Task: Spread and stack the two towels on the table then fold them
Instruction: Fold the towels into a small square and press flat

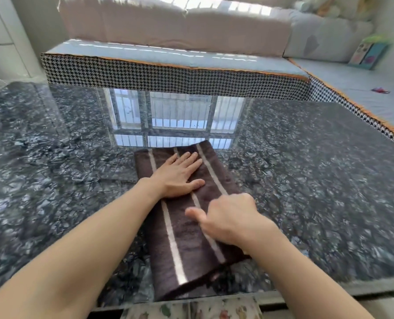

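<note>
A dark brown towel (189, 245) with pale stripes lies folded into a long narrow strip on the glossy dark marble table (306, 169), running from the near edge toward the middle. Whether it is one towel or two stacked, I cannot tell. My left hand (179, 174) presses flat on the far half of the strip, fingers straight. My right hand (230, 217) is over the strip's right side nearer to me, blurred, fingers curled down with the thumb sticking out left. Its fingertips are hidden, so whether they pinch the cloth is unclear.
A sofa with a houndstooth side (168, 77) and grey seat stands right behind the table and wraps round on the right. A pale back cushion (168, 26) sits on it. A colourful box (368, 54) stands at the far right. Floral cloth (191, 309) shows below the near edge.
</note>
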